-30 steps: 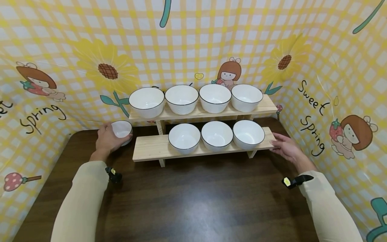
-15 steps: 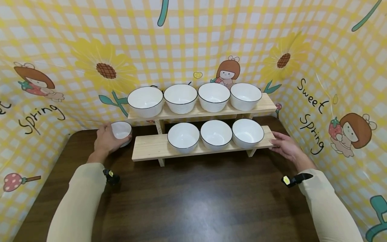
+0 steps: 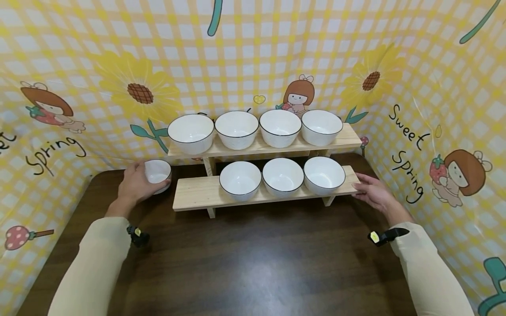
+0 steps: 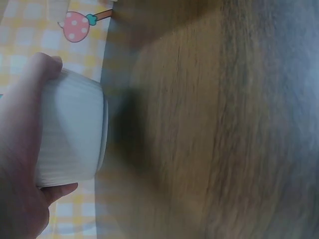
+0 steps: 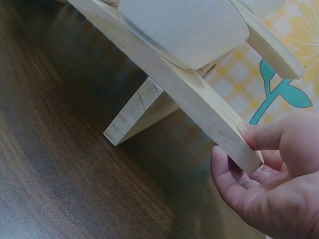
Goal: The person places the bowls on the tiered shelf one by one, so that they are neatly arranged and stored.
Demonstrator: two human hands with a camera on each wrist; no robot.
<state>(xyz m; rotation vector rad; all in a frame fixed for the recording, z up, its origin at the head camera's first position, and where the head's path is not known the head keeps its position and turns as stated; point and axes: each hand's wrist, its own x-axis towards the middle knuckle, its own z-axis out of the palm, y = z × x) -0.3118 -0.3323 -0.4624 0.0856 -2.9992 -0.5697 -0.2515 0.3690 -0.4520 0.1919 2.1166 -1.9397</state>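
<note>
At the left of the head view, my left hand (image 3: 134, 184) grips a white bowl (image 3: 157, 172) with a dark rim, thumb on the near side and fingers round the far side. The left wrist view shows the ribbed outer wall of that bowl (image 4: 72, 129) between thumb and fingers. On the right, my right hand (image 3: 373, 192) pinches the end of the lower board (image 3: 195, 193) of a two-tier wooden stand, thumb on top and fingers curled beneath. Three white bowls (image 3: 283, 175) sit on this lower board, whose left end is bare wood.
Several matching bowls (image 3: 237, 129) line the upper board (image 3: 348, 136) of the stand. Under everything lies a dark brown wooden table (image 3: 253, 263). A yellow checked cloth (image 3: 245, 57) with printed flowers and figures surrounds the back and sides.
My left wrist and forearm have swung slightly left, and the left hand with its bowl has shifted a little left. The right hand keeps its hold on the board's end.
</note>
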